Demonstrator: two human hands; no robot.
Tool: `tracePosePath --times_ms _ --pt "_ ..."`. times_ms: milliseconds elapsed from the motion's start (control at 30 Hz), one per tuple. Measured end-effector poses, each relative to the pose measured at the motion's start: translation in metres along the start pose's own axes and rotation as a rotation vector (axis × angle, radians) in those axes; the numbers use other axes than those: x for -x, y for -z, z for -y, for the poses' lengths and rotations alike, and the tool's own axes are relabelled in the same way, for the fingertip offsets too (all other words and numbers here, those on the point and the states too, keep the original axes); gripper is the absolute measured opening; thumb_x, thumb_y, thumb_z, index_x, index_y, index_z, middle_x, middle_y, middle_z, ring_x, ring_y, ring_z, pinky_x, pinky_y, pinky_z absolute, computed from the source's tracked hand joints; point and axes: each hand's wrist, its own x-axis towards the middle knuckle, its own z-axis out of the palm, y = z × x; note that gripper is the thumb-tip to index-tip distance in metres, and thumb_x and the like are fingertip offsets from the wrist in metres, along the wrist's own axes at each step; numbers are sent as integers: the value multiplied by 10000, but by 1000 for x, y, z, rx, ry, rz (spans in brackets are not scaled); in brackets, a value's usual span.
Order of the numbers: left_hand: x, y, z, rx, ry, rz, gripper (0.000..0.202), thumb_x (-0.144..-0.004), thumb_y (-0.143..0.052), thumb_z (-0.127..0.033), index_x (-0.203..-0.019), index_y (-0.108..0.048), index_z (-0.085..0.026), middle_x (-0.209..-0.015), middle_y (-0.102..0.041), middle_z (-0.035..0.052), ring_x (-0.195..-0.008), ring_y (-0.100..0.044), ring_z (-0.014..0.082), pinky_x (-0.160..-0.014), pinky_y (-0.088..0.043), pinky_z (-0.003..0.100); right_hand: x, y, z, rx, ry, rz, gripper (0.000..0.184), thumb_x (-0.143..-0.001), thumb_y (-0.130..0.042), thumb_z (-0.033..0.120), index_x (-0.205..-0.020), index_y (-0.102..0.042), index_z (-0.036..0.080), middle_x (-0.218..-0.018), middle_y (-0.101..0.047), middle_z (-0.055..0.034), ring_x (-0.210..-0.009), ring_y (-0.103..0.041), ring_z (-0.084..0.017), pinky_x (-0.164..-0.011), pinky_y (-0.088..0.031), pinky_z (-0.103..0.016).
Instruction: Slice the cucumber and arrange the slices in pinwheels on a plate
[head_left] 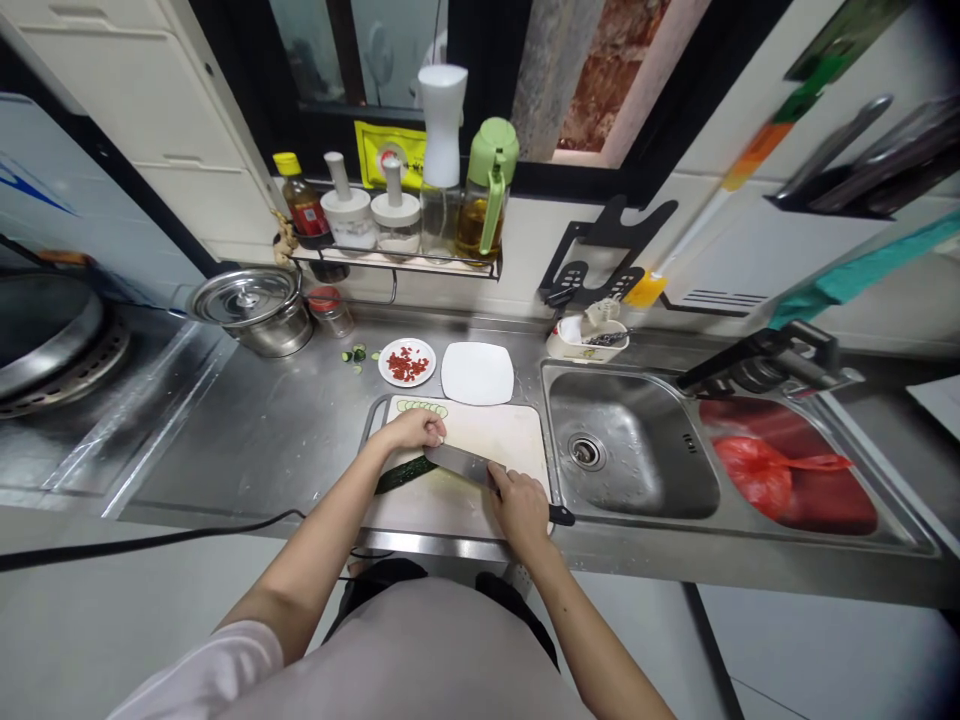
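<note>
A kitchen knife (463,463) with a black handle is in my right hand (521,505), its fingers wrapped round it. The blade points left over the cutting board (510,430), its tip end close to the dark green cucumber (405,474). My left hand (417,429) is closed in a pinch just above that end of the blade; a small pale bit shows at the fingertips, too small to name. Behind this hand, a row of thin cucumber slices (421,407) lies along the board's far edge.
Beyond the board stand a plate of chopped red pieces (387,366) and a white square plate (478,373). Cucumber scraps (358,354) lie left of them, near a lidded steel pot (259,310). To the right is a sink (630,440) with a red bag (754,475) in its second basin.
</note>
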Motion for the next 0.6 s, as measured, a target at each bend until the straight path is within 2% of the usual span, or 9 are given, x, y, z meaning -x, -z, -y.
tracePosePath --times_ms 67,133,233,333,467,600 --pt "1 6 4 -40 39 -77 281 -647 -634 -215 -913 -718 -184 -734 -678 -17 -669 -613 128 -649 -458 216 -1 -1 1 2 3 -12 343 -948 -487 272 -1275 -586 249 -929 -682 -69 -908 -599 -200 -756 -314 -303" --pt "5 18 8 -152 141 -207 280 -652 -635 -191 -918 -724 -203 -794 -699 2 -716 -627 149 -685 -465 235 -1 -1 1 -2 6 -24 331 -959 -464 283 -1262 -594 250 -915 -681 -68 -898 -601 -198 -752 -316 -303" --pt "12 47 18 -329 398 -425 255 -671 -643 -165 -903 -730 -227 -907 -723 56 -826 -650 214 -735 -468 284 -1 0 -1 -12 -2 -16 342 -940 -493 267 -1268 -590 251 -910 -682 -65 -898 -602 -194 -756 -323 -299" --pt "16 78 29 -363 566 -621 183 -743 -625 -213 -895 -726 -231 -951 -731 93 -909 -656 261 -768 -477 318 0 1 -2 -20 -20 7 374 -915 -523 243 -1286 -580 252 -923 -686 -62 -910 -603 -196 -768 -328 -297" --pt "13 109 44 -337 642 -787 200 -783 -609 -229 -940 -732 -209 -994 -732 122 -964 -656 283 -805 -497 359 2 2 -3 -33 -42 25 371 -916 -516 243 -1280 -587 252 -934 -688 -59 -920 -605 -203 -773 -329 -302" --pt "5 126 57 -322 602 -842 352 -794 -621 -227 -1138 -692 -198 -1105 -711 141 -1058 -642 296 -874 -497 374 4 1 -5 -41 -59 47 377 -908 -520 231 -1279 -587 251 -939 -691 -58 -929 -606 -200 -774 -330 -299"
